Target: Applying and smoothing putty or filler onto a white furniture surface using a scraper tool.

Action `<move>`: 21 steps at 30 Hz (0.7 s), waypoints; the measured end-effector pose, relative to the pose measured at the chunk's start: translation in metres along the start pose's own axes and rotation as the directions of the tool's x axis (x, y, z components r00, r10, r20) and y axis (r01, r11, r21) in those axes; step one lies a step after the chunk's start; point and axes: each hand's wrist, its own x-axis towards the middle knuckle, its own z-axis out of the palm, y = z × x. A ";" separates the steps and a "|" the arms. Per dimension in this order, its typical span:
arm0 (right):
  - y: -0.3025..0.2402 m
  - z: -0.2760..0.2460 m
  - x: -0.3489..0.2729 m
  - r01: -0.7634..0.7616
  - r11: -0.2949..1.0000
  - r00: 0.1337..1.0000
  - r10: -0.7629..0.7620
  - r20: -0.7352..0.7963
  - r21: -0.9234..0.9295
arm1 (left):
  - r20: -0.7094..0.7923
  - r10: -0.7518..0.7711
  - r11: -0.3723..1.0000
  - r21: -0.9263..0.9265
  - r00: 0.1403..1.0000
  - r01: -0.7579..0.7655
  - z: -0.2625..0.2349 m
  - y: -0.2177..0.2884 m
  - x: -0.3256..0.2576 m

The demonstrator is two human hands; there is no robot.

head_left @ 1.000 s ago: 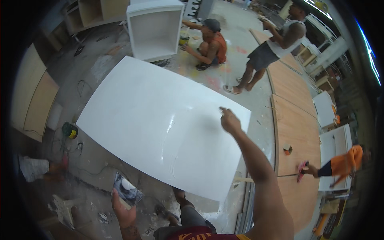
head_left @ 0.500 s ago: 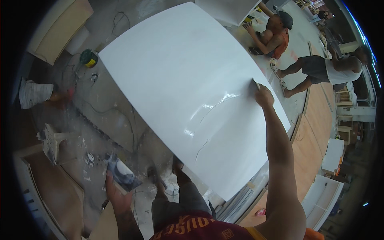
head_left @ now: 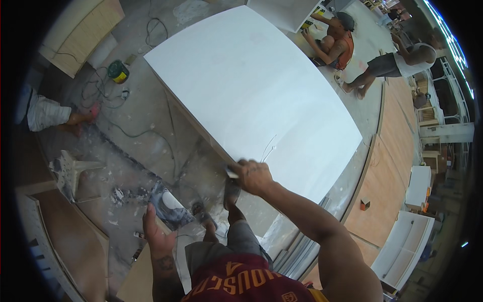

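Note:
A large white panel (head_left: 261, 90) lies raised in front of me, with a thin curved ridge of wet filler (head_left: 269, 147) on its near part. My right hand (head_left: 254, 177) is closed round a putty knife (head_left: 232, 172), at the panel's near left edge; motion blurs the blade. Low on the left, my left hand (head_left: 160, 237) holds a dark, smeared putty board (head_left: 178, 215) from beneath, thumb along its side. A white mound of putty (head_left: 171, 200) sits on that board. Most of the left fingers are hidden underneath it.
A green tub (head_left: 118, 72) and cables (head_left: 136, 135) lie on the floor at left, near another person's legs (head_left: 55, 115) and a stool (head_left: 73, 173). Beyond the panel one person (head_left: 334, 45) crouches by a white cabinet (head_left: 287, 12); another (head_left: 397, 63) stands. Wooden sheets (head_left: 382, 186) lie at right.
My right hand has swept the putty knife from the panel's far right side to its near left edge. The shiny wet streak has shrunk to a short ridge. My left hand still holds the board.

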 end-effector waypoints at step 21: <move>0.361 -0.188 -0.001 -0.590 0.807 0.568 0.383 -0.729 -0.035 | 0.361 0.305 0.515 0.716 0.881 -0.472 0.029 -0.048 0.042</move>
